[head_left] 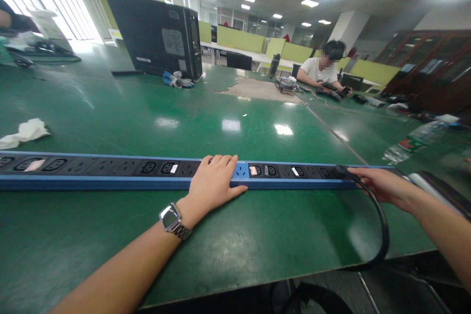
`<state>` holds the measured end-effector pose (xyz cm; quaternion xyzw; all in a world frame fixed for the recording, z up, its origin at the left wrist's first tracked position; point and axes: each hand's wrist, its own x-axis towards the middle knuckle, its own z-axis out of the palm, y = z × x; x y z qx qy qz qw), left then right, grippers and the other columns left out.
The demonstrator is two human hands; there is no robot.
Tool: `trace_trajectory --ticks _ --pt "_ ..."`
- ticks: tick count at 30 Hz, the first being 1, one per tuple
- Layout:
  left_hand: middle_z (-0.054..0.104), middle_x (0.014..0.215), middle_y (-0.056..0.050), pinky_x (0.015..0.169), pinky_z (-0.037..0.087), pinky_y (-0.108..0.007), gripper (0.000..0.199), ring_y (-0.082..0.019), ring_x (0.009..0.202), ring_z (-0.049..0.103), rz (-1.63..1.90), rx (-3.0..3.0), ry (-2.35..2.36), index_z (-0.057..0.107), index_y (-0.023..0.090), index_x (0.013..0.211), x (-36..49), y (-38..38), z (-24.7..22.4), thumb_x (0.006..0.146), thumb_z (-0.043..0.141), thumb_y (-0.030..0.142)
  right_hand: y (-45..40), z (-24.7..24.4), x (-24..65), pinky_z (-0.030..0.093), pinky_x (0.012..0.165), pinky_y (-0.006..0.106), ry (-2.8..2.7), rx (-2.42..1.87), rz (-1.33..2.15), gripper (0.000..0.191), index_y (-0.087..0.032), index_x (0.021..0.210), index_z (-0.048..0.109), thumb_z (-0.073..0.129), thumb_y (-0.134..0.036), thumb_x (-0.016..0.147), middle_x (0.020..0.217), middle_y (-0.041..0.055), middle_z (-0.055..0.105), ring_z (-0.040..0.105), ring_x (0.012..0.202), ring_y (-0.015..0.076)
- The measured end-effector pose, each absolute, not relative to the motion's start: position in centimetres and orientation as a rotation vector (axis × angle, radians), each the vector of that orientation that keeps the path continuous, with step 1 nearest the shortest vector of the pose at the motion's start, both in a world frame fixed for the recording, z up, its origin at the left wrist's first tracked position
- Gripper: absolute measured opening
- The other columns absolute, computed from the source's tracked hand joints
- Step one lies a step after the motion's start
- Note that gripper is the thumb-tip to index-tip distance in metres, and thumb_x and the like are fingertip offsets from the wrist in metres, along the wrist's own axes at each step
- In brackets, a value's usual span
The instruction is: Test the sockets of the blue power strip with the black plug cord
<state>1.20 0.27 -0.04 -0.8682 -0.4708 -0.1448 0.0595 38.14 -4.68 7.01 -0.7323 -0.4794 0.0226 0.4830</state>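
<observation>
A long blue power strip (pixel 217 184) with black sockets lies across the green table. My left hand (pixel 217 181), with a watch on its wrist, rests over the strip beside a blue socket. Its fingers curl over the far edge and the thumb lies along the near side. Toward the strip's right end, my right hand (pixel 379 184) is closed at a black plug (pixel 342 171), which sits against the sockets; part of its grip is hidden. From that plug a thick black cable (pixel 384 225) loops down past the table's front edge.
A black computer case (pixel 158 34) stands at the back left, with gloves (pixel 178 80) at its foot. White tissue (pixel 25 132) lies at left. A plastic bottle (pixel 419 140) lies at right. Another person (pixel 320 71) handles something across the green table (pixel 198 127).
</observation>
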Motion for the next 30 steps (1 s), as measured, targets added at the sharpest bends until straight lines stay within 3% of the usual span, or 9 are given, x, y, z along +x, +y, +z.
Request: trace_trajectory --ticks 8,12,16,19,26,30 --pt "0.062 0.127 -0.016 0.1 0.038 -0.049 0.072 -0.033 0.116 0.055 -0.421 -2.614 -1.417 0.049 0.012 0.134 1.3 0.2 0.1 0.083 0.059 0.062 0.1 14.6 40.8 0.038 0.054 0.028 -1.325 -1.827 -0.354 0.048 -0.01 0.081 0.067 0.051 -0.054 0.09 0.071 0.0118 0.07 0.056 0.053 0.0116" --pt "0.062 0.126 -0.015 0.099 0.038 -0.049 0.071 -0.033 0.116 0.055 -0.436 -2.621 -1.415 0.05 0.013 0.133 1.2 0.3 0.0 0.082 0.06 0.061 1.7 12.7 40.6 0.04 0.063 0.028 -1.42 -1.632 -0.598 0.042 -0.013 0.081 0.068 0.045 -0.045 0.095 0.079 0.012 0.071 0.058 0.065 0.0143" --pt "0.061 0.128 -0.015 0.1 0.037 -0.048 0.071 -0.033 0.116 0.055 -0.459 -2.629 -1.407 0.05 0.013 0.133 1.2 0.3 -0.1 0.082 0.06 0.061 1.4 5.5 40.3 0.043 0.069 0.03 -1.719 -1.78 -0.327 0.041 -0.017 0.081 0.068 0.044 -0.048 0.092 0.084 0.0123 0.072 0.063 0.077 0.0212" --pt "0.062 0.128 -0.015 0.1 0.037 -0.048 0.071 -0.033 0.116 0.055 -0.458 -2.622 -1.399 0.049 0.013 0.133 1.2 0.3 -0.2 0.082 0.059 0.061 0.2 1.9 40.7 0.046 0.073 0.031 -1.646 -1.801 -0.274 0.043 -0.019 0.083 0.067 0.039 -0.05 0.092 0.085 0.0101 0.072 0.066 0.081 0.0233" --pt "0.061 0.128 -0.015 0.1 0.036 -0.047 0.07 -0.032 0.116 0.055 -0.453 -2.619 -1.404 0.049 0.015 0.133 1.2 0.3 -0.2 0.083 0.058 0.062 -1.9 2.8 42.2 0.049 0.072 0.038 -1.474 -2.163 -0.173 0.042 -0.018 0.084 0.066 0.052 -0.058 0.083 0.085 0.0121 0.072 0.067 0.08 0.0276" --pt "0.061 0.128 -0.016 0.099 0.037 -0.048 0.071 -0.033 0.116 0.055 -0.455 -2.619 -1.398 0.049 0.013 0.133 1.2 0.3 -0.1 0.082 0.059 0.062 -3.2 3.5 42.6 0.05 0.054 0.037 -1.471 -2.351 0.303 0.042 -0.017 0.084 0.066 0.064 -0.058 0.075 0.072 0.0111 0.07 0.065 0.057 0.025"
